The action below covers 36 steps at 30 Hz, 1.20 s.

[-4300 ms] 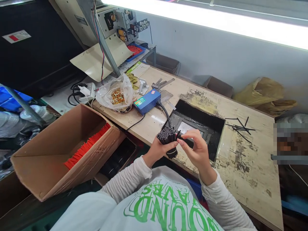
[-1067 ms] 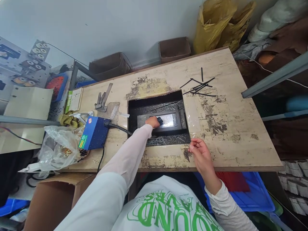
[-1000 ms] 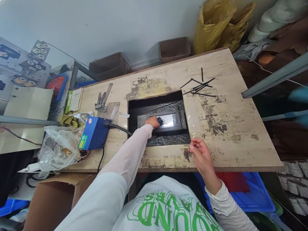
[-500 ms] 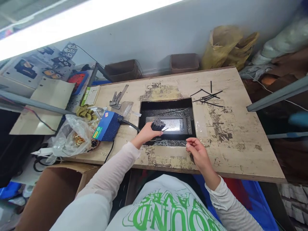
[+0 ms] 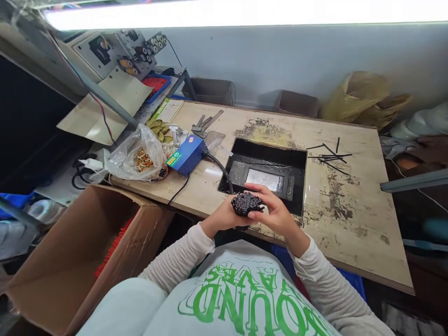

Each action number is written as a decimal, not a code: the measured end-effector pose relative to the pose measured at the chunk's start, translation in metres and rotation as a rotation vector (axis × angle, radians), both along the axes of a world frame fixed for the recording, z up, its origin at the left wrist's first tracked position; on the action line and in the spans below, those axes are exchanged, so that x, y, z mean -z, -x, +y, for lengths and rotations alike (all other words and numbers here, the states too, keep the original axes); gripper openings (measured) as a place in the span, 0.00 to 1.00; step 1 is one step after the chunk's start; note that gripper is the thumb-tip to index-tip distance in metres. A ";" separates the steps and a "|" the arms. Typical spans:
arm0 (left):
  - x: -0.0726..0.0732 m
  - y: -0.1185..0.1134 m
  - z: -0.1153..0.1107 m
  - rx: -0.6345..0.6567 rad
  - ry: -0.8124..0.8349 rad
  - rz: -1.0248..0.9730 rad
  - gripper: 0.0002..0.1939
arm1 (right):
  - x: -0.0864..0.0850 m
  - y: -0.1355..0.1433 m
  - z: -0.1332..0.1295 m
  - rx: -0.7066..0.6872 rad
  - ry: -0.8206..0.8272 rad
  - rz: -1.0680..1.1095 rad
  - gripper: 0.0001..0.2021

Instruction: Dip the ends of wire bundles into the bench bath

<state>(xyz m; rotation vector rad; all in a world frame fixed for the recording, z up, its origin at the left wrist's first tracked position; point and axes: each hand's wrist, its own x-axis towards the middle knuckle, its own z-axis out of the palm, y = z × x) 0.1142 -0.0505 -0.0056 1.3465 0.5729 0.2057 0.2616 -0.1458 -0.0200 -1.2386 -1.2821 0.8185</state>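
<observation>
A thick bundle of thin black wires (image 5: 246, 204) is held upright close to my body, its shiny cut ends facing up at me. My left hand (image 5: 224, 215) is wrapped round the left and lower side of it. Against its right side my right hand (image 5: 278, 212) is curled, thumb and fingers touching the ends. Just beyond the hands lies the black recessed well (image 5: 297, 172) in the table, with a bright glassy panel (image 5: 265, 180) at its bottom. A few loose black pieces lie inside the well. Several similar black wires (image 5: 331, 157) are scattered on the tabletop to the right.
On the table (image 5: 357, 224), left of the well, sit a blue box (image 5: 187, 155) with a black flexible tube, metal strips (image 5: 208, 122) and a clear plastic bag (image 5: 136, 156) of small parts. An open cardboard box (image 5: 70, 261) stands at lower left. Yellow bags (image 5: 360, 98) are at back right.
My left hand has brought the bundle back from over the well toward me. My right hand has moved left onto the bundle. The view has turned left, showing more of the cardboard box.
</observation>
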 end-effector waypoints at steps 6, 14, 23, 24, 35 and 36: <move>-0.002 0.016 -0.005 -0.044 -0.053 -0.024 0.17 | -0.004 0.012 0.000 -0.071 -0.042 0.045 0.16; 0.002 0.030 -0.005 -0.101 -0.016 -0.038 0.18 | -0.009 0.019 0.001 -0.173 -0.032 0.088 0.16; 0.004 0.039 -0.006 -0.100 -0.132 -0.094 0.18 | -0.014 0.027 0.008 -0.134 -0.016 -0.014 0.24; 0.004 0.040 -0.006 -0.095 -0.163 -0.098 0.19 | -0.014 0.027 0.009 -0.130 -0.007 -0.030 0.23; 0.004 0.045 -0.010 -0.084 -0.228 -0.139 0.17 | -0.017 0.028 0.010 -0.269 -0.042 0.015 0.17; 0.004 0.046 -0.011 -0.080 -0.204 -0.140 0.17 | -0.017 0.028 0.010 -0.273 -0.043 0.026 0.17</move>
